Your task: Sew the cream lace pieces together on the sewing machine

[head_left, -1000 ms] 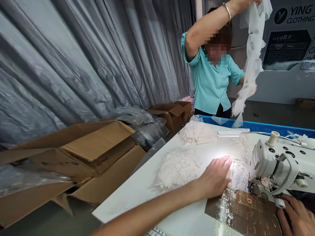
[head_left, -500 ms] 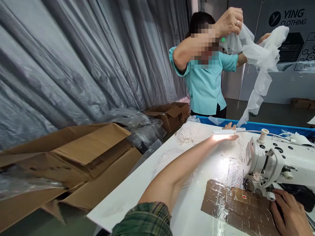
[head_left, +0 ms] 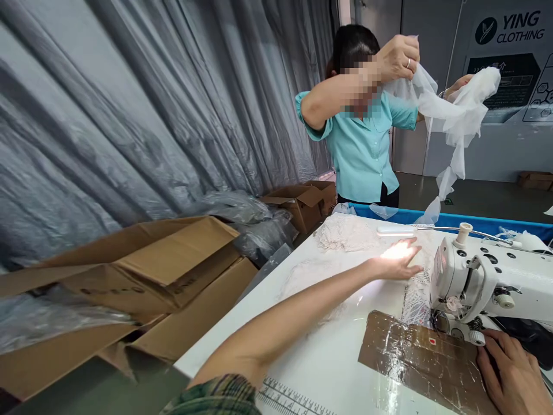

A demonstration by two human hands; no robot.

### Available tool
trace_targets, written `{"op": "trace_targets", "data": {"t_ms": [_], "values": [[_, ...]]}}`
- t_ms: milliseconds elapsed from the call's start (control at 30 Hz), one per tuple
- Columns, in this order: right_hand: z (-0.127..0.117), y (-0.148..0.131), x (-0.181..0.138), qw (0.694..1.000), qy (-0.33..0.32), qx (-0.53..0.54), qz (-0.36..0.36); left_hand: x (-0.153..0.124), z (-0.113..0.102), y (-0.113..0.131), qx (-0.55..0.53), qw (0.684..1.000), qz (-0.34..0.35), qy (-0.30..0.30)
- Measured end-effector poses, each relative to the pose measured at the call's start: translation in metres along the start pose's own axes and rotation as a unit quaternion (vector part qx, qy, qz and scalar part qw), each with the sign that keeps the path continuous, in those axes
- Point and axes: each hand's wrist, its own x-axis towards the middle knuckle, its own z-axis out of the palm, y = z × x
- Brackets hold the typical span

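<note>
My left hand (head_left: 396, 260) reaches across the white table (head_left: 328, 351), its fingers spread and lit by the lamp bar (head_left: 395, 230). It rests over white lace trim (head_left: 417, 297) that runs to the needle of the white sewing machine (head_left: 488, 282). My right hand (head_left: 512, 374) lies at the lower right by the machine's base, fingers curled on the table beside a brown taped patch (head_left: 423, 357); I cannot make out anything in it. Two heaps of lace (head_left: 341, 233) lie farther back on the table.
A person in a teal shirt (head_left: 365, 150) stands beyond the table and lifts white sheer fabric (head_left: 453, 109) with both hands. Open cardboard boxes (head_left: 142, 271) and plastic bags sit on the floor at left, before a grey plastic curtain. A blue bin edge (head_left: 475, 220) borders the table's far side.
My left hand reached far toward the lamp bar, then drew back toward the lace by the machine. The other person has raised and regathered the sheer fabric. My right hand has stayed put.
</note>
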Motion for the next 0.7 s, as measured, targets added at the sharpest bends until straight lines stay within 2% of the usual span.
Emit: {"op": "trace_targets", "data": {"t_ms": [67,133,300,400,533,700], "values": [[0.005,0.004,-0.007,1.000,-0.024,-0.004,0.006,-0.031,0.004,0.011,-0.038,0.999,-0.012,-0.019],[0.011,0.010,-0.016,0.998,-0.057,-0.007,0.024,-0.062,0.010,0.018,-0.065,0.998,0.004,0.002],[0.028,0.032,-0.041,0.988,-0.140,0.017,0.058,-0.116,0.028,0.020,-0.079,0.972,0.102,0.194],[0.027,0.034,-0.042,0.988,-0.140,0.021,0.063,-0.129,0.033,0.016,-0.083,0.960,0.110,0.245],[0.012,0.021,-0.027,0.990,-0.123,0.012,0.071,-0.132,0.032,0.014,-0.095,0.947,0.107,0.287],[0.000,0.012,-0.013,0.987,-0.150,0.009,0.062,-0.132,0.031,0.015,-0.056,0.949,0.127,0.284]]}}
